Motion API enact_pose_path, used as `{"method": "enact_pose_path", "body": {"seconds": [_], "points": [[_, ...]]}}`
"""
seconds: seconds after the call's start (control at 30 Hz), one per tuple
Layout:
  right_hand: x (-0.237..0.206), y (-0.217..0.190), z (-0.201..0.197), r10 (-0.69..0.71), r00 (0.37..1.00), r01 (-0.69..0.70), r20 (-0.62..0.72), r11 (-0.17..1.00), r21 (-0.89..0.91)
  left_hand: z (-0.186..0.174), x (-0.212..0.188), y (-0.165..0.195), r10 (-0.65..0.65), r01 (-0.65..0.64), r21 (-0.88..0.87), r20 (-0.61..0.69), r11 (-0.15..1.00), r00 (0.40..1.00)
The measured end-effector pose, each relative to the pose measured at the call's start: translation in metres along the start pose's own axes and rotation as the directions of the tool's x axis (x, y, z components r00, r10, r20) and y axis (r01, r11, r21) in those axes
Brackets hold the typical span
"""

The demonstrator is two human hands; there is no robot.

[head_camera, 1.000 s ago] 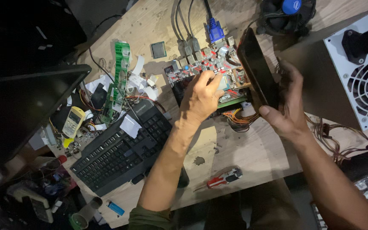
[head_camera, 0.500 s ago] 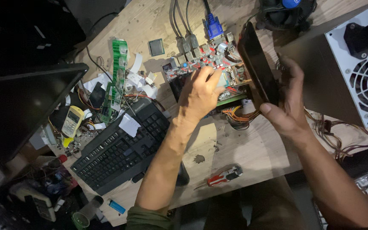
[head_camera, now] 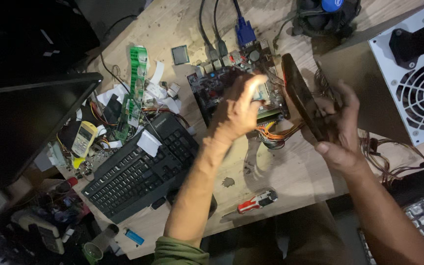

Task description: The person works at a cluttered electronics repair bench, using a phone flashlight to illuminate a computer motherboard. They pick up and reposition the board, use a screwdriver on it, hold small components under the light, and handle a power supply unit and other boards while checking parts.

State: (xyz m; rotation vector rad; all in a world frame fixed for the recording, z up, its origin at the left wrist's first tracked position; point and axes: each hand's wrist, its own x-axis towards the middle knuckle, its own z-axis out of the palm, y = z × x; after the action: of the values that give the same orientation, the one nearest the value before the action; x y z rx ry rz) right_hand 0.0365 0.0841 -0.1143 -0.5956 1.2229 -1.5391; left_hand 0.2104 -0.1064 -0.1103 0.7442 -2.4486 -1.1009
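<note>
A red and dark motherboard (head_camera: 212,86) lies on the wooden table (head_camera: 280,172) with several cables plugged into its far edge. My left hand (head_camera: 239,105) rests on the board, fingers spread over its middle. My right hand (head_camera: 337,127) grips a flat dark slab, a phone-like device (head_camera: 303,100), held on edge just right of the board. A bundle of orange and yellow wires (head_camera: 273,137) runs out from under the board toward me.
A black keyboard (head_camera: 138,169) lies at the left, with a yellow multimeter (head_camera: 84,137), green memory sticks (head_camera: 136,83) and a loose chip (head_camera: 180,55) near it. A red-handled tool (head_camera: 256,201) sits near the front edge. A power supply (head_camera: 418,73) and cooler fan (head_camera: 327,17) stand at right.
My left hand shifted slightly on the motherboard, fingers spreading. My right hand kept hold of the dark device, tilting it a little.
</note>
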Motion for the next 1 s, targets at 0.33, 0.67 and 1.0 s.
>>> {"method": "enact_pose_path", "body": {"seconds": [0.33, 0.67, 1.0], "points": [[-0.016, 0.014, 0.005, -0.024, 0.999, 0.028, -0.038, 0.993, 0.117, -0.032, 0.033, -0.018, 0.261, -0.268, 0.016, 0.175, 0.963, 0.949], [-0.023, 0.018, 0.001, -0.017, 0.999, 0.019, -0.044, 0.998, 0.058, -0.04, 0.025, -0.036, 0.24, -0.374, 0.229, 0.457, 0.899, 0.857], [-0.031, 0.012, 0.001, 0.013, 0.996, -0.009, -0.087, 0.999, 0.041, -0.024, 0.019, -0.03, 0.38, -0.414, 0.08, 0.273, 0.907, 0.884]]}}
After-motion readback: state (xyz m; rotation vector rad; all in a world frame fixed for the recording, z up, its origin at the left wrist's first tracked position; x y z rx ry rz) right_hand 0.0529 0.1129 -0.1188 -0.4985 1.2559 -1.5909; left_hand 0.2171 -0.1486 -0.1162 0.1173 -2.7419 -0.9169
